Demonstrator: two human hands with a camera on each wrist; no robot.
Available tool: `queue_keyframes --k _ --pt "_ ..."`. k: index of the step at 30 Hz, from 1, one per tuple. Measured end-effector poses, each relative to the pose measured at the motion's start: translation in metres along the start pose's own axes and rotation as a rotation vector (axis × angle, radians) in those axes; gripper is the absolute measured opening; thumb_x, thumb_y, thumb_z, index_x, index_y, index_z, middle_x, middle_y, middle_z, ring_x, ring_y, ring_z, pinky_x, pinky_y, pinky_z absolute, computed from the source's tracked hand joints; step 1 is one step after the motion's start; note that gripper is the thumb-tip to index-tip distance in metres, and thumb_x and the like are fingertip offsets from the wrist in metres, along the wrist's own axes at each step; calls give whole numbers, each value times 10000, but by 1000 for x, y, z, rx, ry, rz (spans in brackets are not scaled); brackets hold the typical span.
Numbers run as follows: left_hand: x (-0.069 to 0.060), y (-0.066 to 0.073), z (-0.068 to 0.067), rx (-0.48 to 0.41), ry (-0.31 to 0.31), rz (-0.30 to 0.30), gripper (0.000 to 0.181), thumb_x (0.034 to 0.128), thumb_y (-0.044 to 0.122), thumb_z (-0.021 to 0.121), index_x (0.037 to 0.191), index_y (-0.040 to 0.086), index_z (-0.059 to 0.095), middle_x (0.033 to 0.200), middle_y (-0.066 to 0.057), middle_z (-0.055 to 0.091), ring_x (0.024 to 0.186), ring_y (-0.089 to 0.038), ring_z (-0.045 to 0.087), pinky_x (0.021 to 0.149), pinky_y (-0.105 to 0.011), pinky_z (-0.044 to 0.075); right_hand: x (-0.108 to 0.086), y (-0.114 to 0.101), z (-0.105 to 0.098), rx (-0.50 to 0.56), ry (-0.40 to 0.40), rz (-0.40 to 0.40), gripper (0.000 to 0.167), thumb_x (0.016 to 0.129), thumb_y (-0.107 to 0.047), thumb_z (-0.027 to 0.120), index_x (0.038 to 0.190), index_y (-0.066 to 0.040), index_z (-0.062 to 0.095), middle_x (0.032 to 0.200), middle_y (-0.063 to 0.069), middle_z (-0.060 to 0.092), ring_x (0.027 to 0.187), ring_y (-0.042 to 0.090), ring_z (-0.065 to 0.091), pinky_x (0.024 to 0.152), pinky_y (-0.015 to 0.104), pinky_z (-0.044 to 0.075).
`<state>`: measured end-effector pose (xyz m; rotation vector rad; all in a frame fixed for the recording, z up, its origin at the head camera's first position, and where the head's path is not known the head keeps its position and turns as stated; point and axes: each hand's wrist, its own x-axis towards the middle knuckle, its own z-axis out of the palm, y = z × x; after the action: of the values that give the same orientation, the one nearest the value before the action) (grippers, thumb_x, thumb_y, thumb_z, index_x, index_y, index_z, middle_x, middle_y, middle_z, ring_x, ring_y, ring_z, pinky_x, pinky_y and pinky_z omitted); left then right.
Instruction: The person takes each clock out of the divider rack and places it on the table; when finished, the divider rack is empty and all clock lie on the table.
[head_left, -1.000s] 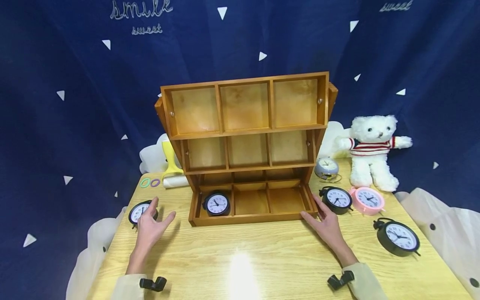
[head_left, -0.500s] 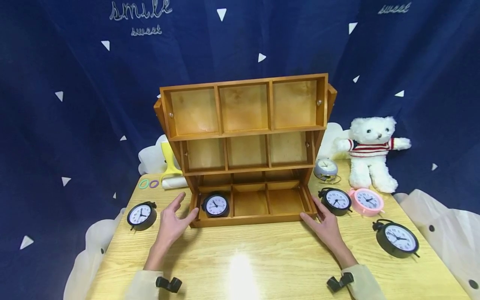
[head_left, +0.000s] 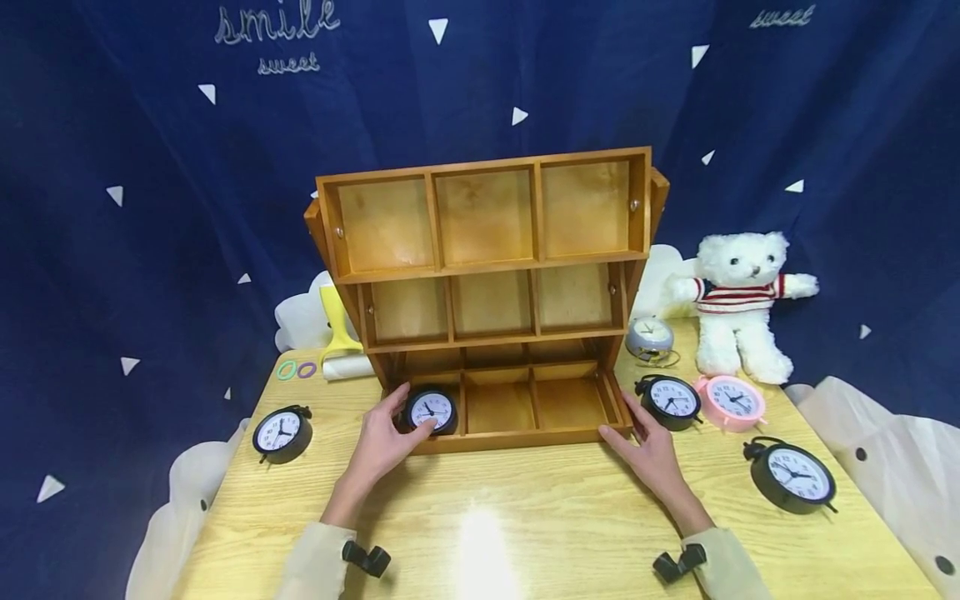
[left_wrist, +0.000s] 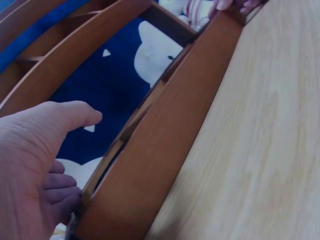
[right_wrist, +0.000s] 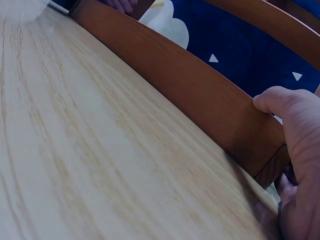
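Note:
A brown wooden shelf point(head_left: 480, 343) with stepped, divided tiers stands on the table. In its lowest tier, the left compartment holds a black alarm clock point(head_left: 431, 410). My left hand point(head_left: 381, 442) is at the shelf's lower left corner, its thumb in front of the clock. In the left wrist view that thumb point(left_wrist: 82, 114) is raised apart from the wood, while the fingers lie along the shelf's outer side. At the opposite corner my right hand point(head_left: 651, 450) grips the shelf, thumb on the front board point(right_wrist: 200, 90) and fingers round the side.
Beside the shelf on the right are a black clock point(head_left: 671, 402), a pink clock point(head_left: 731, 402), a grey clock point(head_left: 650, 335) and a white teddy bear point(head_left: 738, 304). Another black clock point(head_left: 792, 475) lies nearer. To the left are a black clock point(head_left: 282, 433) and a yellow-handled roller point(head_left: 347, 367).
My left hand has moved right, from beside the left black clock to the shelf's lower left corner. The right hand has stayed on its corner. The view has shifted slightly.

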<state>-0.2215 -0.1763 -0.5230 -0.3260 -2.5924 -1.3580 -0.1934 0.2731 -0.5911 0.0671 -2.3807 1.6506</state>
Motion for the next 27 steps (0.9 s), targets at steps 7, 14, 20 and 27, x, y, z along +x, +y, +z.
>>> queue_keyframes --k 7,14,20,27 --pt "7 0 11 75 -4 -35 890 817 348 893 1496 -70 499 1438 -282 590 1314 -428 580 1089 -564 486 0 -4 0 -7 -1 1 781 938 -185 809 1595 -44 412 1622 208 409 1454 409 401 1002 19 328" --pt "11 2 16 142 -16 -29 903 791 327 906 1474 -103 501 1388 -307 611 1277 -460 584 1062 -580 495 -1 -5 -1 3 -2 -8 774 937 -168 808 1595 -53 416 1608 216 425 1443 406 416 995 19 339" --pt "15 10 22 228 -56 -100 946 779 348 916 1454 -152 481 1332 -358 617 1235 -491 598 1030 -583 519 1 -2 -1 7 0 -10 774 937 -171 809 1593 -49 417 1612 211 422 1452 406 406 1003 21 335" --pt "15 14 27 272 -70 -225 1016 764 418 925 1456 -163 460 1332 -361 609 1213 -458 619 1007 -561 543 0 -2 -1 14 -9 -10 774 938 -166 807 1602 -87 417 1627 198 406 1463 405 387 1009 25 331"
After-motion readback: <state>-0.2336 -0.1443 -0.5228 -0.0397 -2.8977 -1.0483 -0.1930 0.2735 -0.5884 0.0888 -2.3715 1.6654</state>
